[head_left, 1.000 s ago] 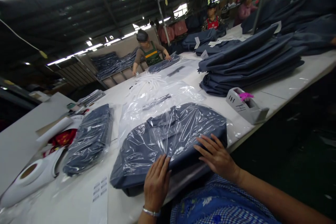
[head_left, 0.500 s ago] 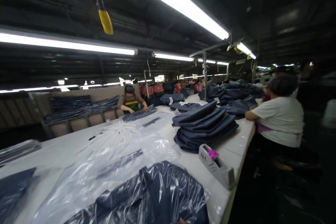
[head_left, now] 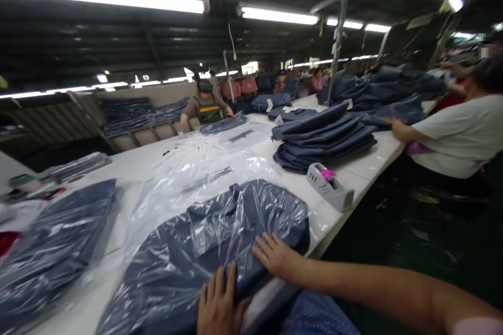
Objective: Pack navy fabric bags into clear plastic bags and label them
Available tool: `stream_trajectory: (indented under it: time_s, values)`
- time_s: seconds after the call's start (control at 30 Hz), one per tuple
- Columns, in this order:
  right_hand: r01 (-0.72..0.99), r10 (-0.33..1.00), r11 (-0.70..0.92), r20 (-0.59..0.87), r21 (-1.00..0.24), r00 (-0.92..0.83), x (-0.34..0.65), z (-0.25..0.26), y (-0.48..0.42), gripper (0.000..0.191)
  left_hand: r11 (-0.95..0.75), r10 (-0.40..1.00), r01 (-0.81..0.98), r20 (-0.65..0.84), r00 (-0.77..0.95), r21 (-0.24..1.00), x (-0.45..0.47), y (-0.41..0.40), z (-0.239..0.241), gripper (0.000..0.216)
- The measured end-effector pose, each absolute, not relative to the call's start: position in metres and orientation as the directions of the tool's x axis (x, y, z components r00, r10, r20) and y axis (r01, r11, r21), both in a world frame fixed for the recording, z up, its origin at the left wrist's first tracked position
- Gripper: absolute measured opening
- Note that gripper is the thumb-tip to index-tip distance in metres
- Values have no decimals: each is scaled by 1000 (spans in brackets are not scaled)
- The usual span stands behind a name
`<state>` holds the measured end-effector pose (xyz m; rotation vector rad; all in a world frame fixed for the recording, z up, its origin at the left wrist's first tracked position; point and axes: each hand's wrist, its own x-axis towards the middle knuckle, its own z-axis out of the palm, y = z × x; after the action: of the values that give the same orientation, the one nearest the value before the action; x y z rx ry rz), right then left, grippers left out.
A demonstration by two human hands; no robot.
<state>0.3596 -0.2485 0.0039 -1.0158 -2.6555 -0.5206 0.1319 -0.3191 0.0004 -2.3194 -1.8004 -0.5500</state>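
A flat navy fabric item in a clear plastic bag (head_left: 168, 256) lies at the table's near edge. It looks like a soft bag, but its kind is not certain. My left hand (head_left: 220, 301) rests on its near side with the fingers stretched out and pointing away from me. To the right, my right hand (head_left: 279, 259) lies flat on the plastic, fingers spread. Neither hand grips anything. Beyond the wrapped item, clear plastic bags (head_left: 251, 165) are spread over the white table (head_left: 133, 167).
Another plastic-wrapped navy item (head_left: 70, 241) lies on the left. A stack of folded navy pieces (head_left: 322, 138) and a grey tape dispenser (head_left: 328, 188) stand to the right. One co-worker (head_left: 208, 104) is across the table, another (head_left: 456, 136) along its right side.
My view has tilted down and shifted left. Both my hands now show on the wrapped item; before, only a bit of fingers appeared at the bottom edge.
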Motion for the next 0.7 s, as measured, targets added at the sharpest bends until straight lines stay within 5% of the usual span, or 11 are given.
stream_trajectory:
  time_s: [0.23, 0.4, 0.47, 0.53, 0.63, 0.7]
  values:
    - [609, 577, 784, 222, 120, -786, 366, 67, -224, 30, -215, 959, 977, 189, 211, 0, 140, -310, 45, 72]
    - [593, 515, 805, 507, -8, -691, 381, 124, -215, 43, -91, 978, 996, 189, 86, 15, 130, -272, 106, 59]
    - [589, 518, 794, 675, -151, -525, 391, 130, -219, 42, -13, 980, 1000, 200, 15, -11, 128, -254, 136, 52]
    - [524, 634, 730, 722, -440, -277, 397, 118, -226, 32, 23, 980, 999, 199, -13, -46, 126, -237, 162, 48]
    - [133, 962, 275, 273, -952, -34, 390, 74, -228, 26, 34, 979, 995, 202, -14, -96, 123, -217, 186, 44]
    - [-100, 996, -60, -53, -993, -67, 374, 44, -217, 28, 33, 978, 992, 210, -7, -120, 122, -208, 194, 43]
